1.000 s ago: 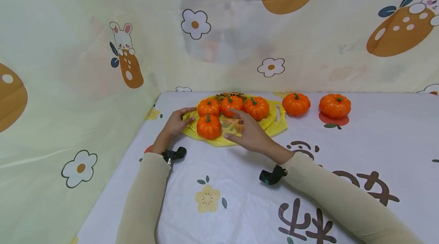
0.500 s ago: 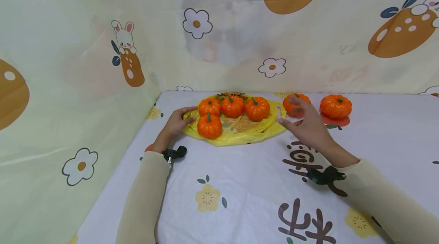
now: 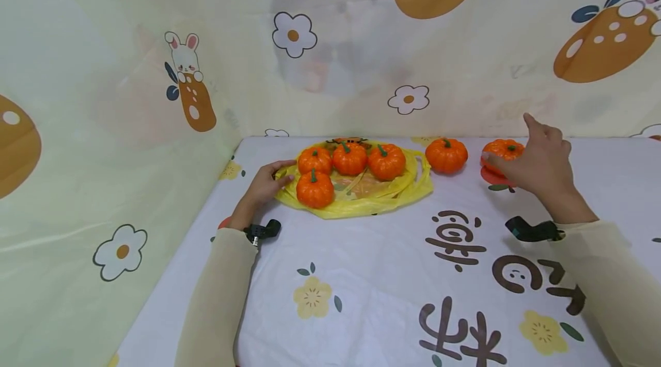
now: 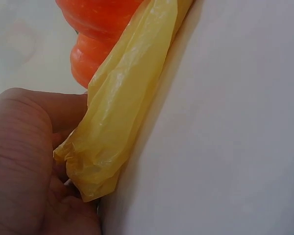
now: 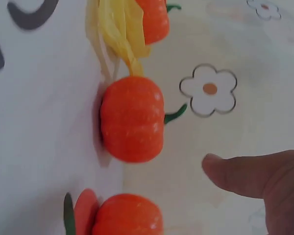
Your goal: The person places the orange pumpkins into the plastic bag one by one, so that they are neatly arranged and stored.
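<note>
Crinkled yellow plastic bag around four glossy, ribbed pumpkins

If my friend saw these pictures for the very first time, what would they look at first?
Probably the bright orange pumpkins: four sit on a crinkly yellow plastic bag, and two more sit to its right, along the far side of the white cloth. Next, perhaps, the left hand holding the bag's left edge, and the right hand, fingers spread, by the pumpkin farthest right.
</note>
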Available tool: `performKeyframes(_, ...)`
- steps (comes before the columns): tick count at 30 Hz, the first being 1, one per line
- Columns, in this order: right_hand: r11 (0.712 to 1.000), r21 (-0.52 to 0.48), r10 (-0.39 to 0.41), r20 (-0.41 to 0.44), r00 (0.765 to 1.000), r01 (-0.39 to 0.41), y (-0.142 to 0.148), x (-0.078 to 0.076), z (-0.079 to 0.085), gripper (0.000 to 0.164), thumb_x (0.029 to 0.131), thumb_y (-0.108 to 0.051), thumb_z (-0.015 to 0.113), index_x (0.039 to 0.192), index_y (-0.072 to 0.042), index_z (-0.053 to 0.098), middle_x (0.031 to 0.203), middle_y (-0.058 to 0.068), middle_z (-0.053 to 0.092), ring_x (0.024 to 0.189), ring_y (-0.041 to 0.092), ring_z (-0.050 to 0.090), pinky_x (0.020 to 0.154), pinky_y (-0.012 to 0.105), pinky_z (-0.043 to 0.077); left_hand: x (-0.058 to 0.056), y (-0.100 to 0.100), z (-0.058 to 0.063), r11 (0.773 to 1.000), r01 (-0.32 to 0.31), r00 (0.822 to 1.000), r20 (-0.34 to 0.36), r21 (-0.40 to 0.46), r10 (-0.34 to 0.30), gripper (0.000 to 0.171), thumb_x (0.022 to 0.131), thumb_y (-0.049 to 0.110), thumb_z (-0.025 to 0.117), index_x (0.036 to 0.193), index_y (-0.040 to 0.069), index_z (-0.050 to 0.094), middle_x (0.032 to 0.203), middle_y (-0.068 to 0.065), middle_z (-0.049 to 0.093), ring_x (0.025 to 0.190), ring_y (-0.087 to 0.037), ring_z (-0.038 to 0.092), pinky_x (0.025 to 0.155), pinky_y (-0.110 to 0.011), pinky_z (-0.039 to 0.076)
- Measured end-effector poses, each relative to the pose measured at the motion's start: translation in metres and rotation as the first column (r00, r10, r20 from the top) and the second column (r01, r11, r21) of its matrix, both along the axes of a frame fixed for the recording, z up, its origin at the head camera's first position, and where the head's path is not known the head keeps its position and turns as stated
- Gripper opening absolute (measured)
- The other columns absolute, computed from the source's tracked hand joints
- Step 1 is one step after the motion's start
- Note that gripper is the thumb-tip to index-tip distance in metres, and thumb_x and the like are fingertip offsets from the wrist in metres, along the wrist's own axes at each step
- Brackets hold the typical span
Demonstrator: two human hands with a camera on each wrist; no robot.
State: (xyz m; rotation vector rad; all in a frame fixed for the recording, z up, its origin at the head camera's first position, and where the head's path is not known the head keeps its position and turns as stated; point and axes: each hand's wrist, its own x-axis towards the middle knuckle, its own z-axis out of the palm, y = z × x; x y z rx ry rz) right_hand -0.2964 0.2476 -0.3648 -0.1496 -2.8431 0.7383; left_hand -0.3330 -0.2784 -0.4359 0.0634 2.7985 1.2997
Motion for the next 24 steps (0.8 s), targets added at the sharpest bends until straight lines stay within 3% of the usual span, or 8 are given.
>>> performKeyframes(5,0.998,-0.059,0.011,0.146,0.989,-0.002,0.022,-0.008,-0.008,0.112,0.085,-0.056,0.066,0.156,0.0,0.0,0.148,0.045,0.013,0.127,0.066,0.022,0.094,0.076,0.038,0.0,0.001,0.0,1.0,-0.011,1.0,0.012,0.005,0.011,0.042,0.097,0.024,0.062,0.139,0.022,0.057,0.152,-0.003,0.047,0.145,-0.026,0.035,0.123,-0.047,0.024)
performKeyframes(9,0.982,-0.189,0.037,0.225,0.974,0.007,0.033,-0.016,-0.019,0.114,0.086,-0.059,0.064,0.156,-0.001,-0.005,0.152,0.044,0.006,0.134,0.063,0.019,0.097,0.073,0.039,0.0,0.001,0.001,1.0,-0.007,1.0,0.018,0.007,0.007,0.043,0.097,0.024,0.061,0.139,0.022,0.056,0.152,-0.004,0.046,0.146,-0.026,0.035,0.123,-0.047,0.024)
performKeyframes(17,0.928,-0.373,0.064,0.211,0.975,0.02,0.042,-0.028,-0.041,0.104,0.091,-0.055,0.058,0.157,-0.006,-0.005,0.159,0.036,0.003,0.139,0.06,0.017,0.105,0.068,0.036,0.002,0.0,0.001,1.0,-0.013,1.0,0.029,0.017,0.013,0.043,0.097,0.023,0.061,0.14,0.022,0.056,0.153,-0.003,0.046,0.146,-0.025,0.034,0.123,-0.047,0.024)
performKeyframes(20,0.91,-0.414,0.064,0.207,0.976,0.028,0.044,-0.031,-0.045,0.103,0.091,-0.056,0.058,0.158,-0.008,-0.003,0.159,0.034,0.004,0.139,0.058,0.023,0.1,0.054,0.049,0.001,0.001,0.002,1.0,-0.014,0.999,0.032,0.027,0.013,0.043,0.097,0.022,0.061,0.14,0.022,0.056,0.153,-0.003,0.046,0.146,-0.025,0.034,0.123,-0.046,0.024)
performKeyframes(22,0.897,-0.441,0.067,0.208,0.976,0.032,0.045,-0.032,-0.047,0.104,0.09,-0.056,0.059,0.158,-0.008,-0.003,0.16,0.034,0.002,0.139,0.057,0.024,0.085,0.038,0.059,0.001,0.001,0.001,0.999,-0.016,0.999,0.032,0.029,0.015,0.043,0.097,0.022,0.062,0.139,0.022,0.056,0.153,-0.003,0.046,0.146,-0.025,0.034,0.123,-0.046,0.024)
performKeyframes(24,0.882,-0.469,0.074,0.21,0.975,0.034,0.045,-0.033,-0.049,0.103,0.09,-0.053,0.061,0.158,-0.009,-0.003,0.16,0.033,0.0,0.139,0.056,0.026,0.068,0.023,0.059,0.0,0.001,0.001,1.0,-0.013,1.0,0.026,0.022,0.012,0.043,0.096,0.023,0.062,0.139,0.023,0.056,0.153,-0.003,0.046,0.146,-0.025,0.034,0.123,-0.046,0.023)
